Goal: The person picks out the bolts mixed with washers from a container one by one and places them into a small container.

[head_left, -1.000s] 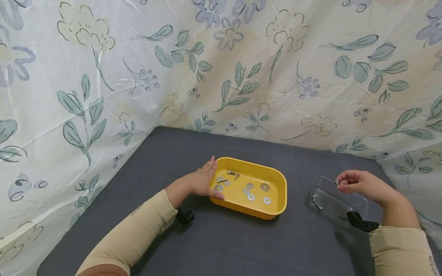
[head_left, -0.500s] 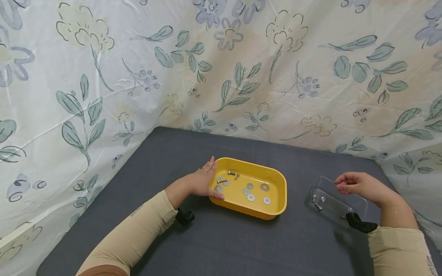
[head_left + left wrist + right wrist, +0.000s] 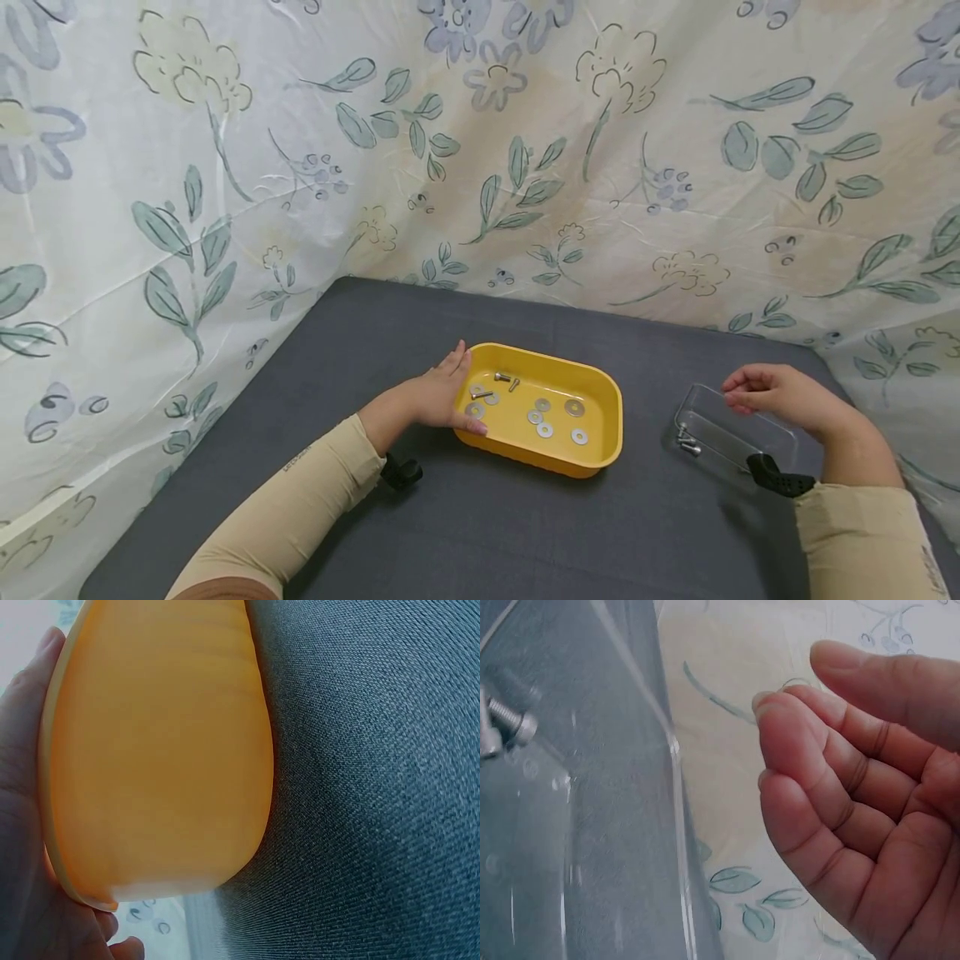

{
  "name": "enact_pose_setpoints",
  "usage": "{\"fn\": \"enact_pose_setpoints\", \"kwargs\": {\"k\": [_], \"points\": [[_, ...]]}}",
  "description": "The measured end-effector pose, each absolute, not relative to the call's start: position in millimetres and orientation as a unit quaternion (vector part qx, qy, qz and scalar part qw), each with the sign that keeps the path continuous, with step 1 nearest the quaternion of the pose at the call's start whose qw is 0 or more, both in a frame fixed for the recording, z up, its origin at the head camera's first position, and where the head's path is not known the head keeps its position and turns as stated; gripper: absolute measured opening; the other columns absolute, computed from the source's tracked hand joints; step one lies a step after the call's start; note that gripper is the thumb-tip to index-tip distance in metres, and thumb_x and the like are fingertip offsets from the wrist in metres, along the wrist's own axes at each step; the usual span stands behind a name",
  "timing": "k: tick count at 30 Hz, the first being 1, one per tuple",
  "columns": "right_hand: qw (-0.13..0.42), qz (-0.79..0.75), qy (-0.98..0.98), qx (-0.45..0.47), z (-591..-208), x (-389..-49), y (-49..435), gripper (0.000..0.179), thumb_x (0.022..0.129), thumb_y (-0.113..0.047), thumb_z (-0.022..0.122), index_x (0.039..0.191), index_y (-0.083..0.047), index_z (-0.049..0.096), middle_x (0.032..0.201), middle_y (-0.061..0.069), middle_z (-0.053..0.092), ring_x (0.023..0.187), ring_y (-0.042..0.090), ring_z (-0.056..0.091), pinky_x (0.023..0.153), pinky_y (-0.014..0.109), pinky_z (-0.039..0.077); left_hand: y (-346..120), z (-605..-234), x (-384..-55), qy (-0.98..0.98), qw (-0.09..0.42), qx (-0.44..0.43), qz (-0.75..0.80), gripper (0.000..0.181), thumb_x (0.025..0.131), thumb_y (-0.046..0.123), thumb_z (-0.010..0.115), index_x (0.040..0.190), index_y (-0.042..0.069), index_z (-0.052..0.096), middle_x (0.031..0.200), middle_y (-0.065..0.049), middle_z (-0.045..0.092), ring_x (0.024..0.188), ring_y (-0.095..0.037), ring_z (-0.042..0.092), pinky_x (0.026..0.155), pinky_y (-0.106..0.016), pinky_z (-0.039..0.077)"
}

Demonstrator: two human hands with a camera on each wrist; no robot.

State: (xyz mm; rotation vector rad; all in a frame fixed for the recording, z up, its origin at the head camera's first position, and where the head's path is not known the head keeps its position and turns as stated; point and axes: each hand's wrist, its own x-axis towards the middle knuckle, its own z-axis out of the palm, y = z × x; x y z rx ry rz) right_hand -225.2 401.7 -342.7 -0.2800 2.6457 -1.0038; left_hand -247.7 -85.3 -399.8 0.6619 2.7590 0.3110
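Beige cloth sleeves (image 3: 300, 492) lie nearest us; small dark lettering (image 3: 297, 457) on the left one is too fine to read surely. On the dark grey, cloth-covered counter (image 3: 525, 542), our left grip (image 3: 438, 396) rests spread over the left end of a rounded yellow tray (image 3: 547, 457), probably light, stiff plastic and best steadied by that rim. Inside lie flat silver ring washers (image 3: 551, 432) and three silver metal bolts (image 3: 501, 377); we judge them hard, light and smooth, the bolts easiest pinched by their heads, the washers by their edges. Our right grip (image 3: 795, 404), loosely curled around nothing visible, hangs over a clear plastic box (image 3: 727, 433), with more silver bolts (image 3: 690, 449) inside its left end. Floral-printed fabric (image 3: 487, 192) hangs behind.
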Motion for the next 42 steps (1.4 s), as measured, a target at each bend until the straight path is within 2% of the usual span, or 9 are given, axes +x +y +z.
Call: {"fn": "enact_pose_setpoints", "kwargs": {"k": [6,15,22,30,42], "points": [[0.138,-0.340,0.922,-0.127,-339.4,-230.4,396.3,0.034,0.090,-0.022,0.059,0.107,0.007,0.055,0.088,0.003,0.066,0.077,0.012,0.062,0.069,0.030,0.050,-84.3,-401.5,-247.8,0.957,0.143,0.228,0.112,0.129,0.060,0.080,0.055,0.146,0.009,-0.010,0.151,-0.006,-0.020,0.140,-0.023,0.001,0.110,-0.043,0.017],[0.121,-0.326,0.925,-0.151,-322.9,-238.0,372.3,0.030,0.089,-0.025,0.060,0.103,0.001,0.058,0.088,0.006,0.065,0.078,0.012,0.063,0.072,0.032,0.051,-82.9,-400.0,-249.0,0.957,0.145,0.224,0.112,0.129,0.061,0.079,0.056,0.146,0.009,-0.010,0.151,-0.006,-0.020,0.140,-0.022,0.000,0.110,-0.043,0.016],[0.133,-0.325,0.917,-0.190,-305.3,-241.7,343.0,0.027,0.089,-0.024,0.060,0.103,-0.001,0.058,0.089,0.007,0.064,0.081,0.013,0.063,0.072,0.026,0.051,-82.2,-401.8,-251.0,0.959,0.142,0.223,0.106,0.129,0.060,0.080,0.055,0.146,0.009,-0.010,0.151,-0.006,-0.020,0.140,-0.022,0.000,0.110,-0.042,0.016],[0.142,-0.339,0.906,-0.207,-302.2,-255.2,317.2,0.026,0.088,-0.024,0.062,0.102,-0.002,0.059,0.090,0.008,0.063,0.083,0.015,0.063,0.074,0.025,0.052,-80.8,-400.6,-253.5,0.958,0.145,0.223,0.109,0.128,0.061,0.079,0.056,0.146,0.008,-0.010,0.151,-0.006,-0.020,0.140,-0.022,-0.001,0.110,-0.042,0.016],[0.149,-0.341,0.899,-0.232,-305.6,-269.6,268.2,0.022,0.087,-0.022,0.063,0.102,-0.006,0.060,0.092,0.006,0.064,0.087,0.018,0.063,0.081,0.038,0.050,-83.6,-400.8,-252.7,0.955,0.147,0.231,0.112,0.131,0.058,0.083,0.053,0.146,0.007,-0.009,0.150,-0.008,-0.020,0.140,-0.022,-0.002,0.109,-0.045,0.016]]}}
